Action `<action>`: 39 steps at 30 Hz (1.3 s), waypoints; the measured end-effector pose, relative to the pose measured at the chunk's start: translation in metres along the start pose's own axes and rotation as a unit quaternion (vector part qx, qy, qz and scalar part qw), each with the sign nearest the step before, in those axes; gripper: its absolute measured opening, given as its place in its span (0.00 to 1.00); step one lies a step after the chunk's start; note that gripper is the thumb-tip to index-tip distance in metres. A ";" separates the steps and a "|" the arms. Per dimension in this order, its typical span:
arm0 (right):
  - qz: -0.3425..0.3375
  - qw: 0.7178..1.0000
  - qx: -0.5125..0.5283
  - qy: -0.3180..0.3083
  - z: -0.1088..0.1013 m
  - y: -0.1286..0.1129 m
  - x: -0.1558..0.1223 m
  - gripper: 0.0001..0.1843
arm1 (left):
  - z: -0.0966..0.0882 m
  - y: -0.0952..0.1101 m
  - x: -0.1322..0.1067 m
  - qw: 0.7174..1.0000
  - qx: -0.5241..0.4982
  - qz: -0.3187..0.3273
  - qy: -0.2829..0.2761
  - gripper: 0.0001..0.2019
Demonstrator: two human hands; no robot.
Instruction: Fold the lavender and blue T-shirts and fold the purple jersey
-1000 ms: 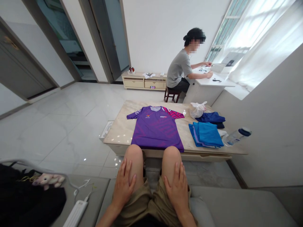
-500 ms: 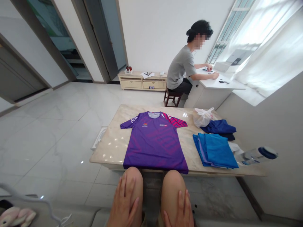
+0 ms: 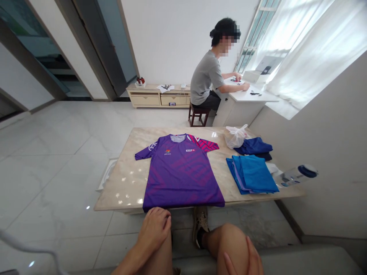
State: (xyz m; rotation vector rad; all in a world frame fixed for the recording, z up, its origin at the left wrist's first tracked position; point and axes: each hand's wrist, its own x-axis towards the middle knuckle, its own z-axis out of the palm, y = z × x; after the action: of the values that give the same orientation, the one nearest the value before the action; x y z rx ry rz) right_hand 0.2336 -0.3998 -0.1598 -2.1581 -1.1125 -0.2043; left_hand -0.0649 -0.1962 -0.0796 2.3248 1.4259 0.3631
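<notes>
Right grip (image 3: 252, 258), partly cut off at the lower edge, is being rested on the right knee (image 3: 232, 238), fingers extended, nothing grasped. Left grip (image 3: 155, 227) is being draped over the left leg (image 3: 159, 255), released, loosely bent, near the purple shirt (image 3: 180, 175); contact with its hem (image 3: 189, 203) cannot be told. Shirt is being carried flat, front up, by the marbled surface (image 3: 123, 191), hem reaching the near edge. Cloth is being judged light, limp, rather slippery, not fragile; creasing is being expected with bunching. Best holds are being noted at the 2 hem corners, nearest, then at the 2 shoulders beside the collar (image 3: 178, 138). To the right, a folded blue stack (image 3: 254, 173) is being seen apart from the shirt. Farther off, a seated co-worker (image 3: 203, 78) is being observed.
</notes>
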 end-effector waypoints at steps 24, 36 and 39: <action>-0.009 0.995 0.065 -0.068 -0.006 -0.009 0.036 0.61 | 0.008 0.040 -0.007 0.998 0.032 0.021 0.043 0.10; -0.017 0.995 0.079 -0.056 -0.003 -0.009 0.033 0.61 | 0.011 0.032 -0.007 0.998 0.025 0.030 0.054 0.10; -0.014 0.994 0.086 -0.061 -0.005 -0.006 0.033 0.61 | 0.013 0.035 -0.006 0.998 0.026 0.035 0.053 0.09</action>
State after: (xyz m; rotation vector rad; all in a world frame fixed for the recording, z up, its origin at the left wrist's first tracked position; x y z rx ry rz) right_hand 0.2500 -0.3786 -0.1390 -2.0235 -1.1849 0.0115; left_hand -0.0345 -0.2186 -0.0754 2.4353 1.4217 0.4819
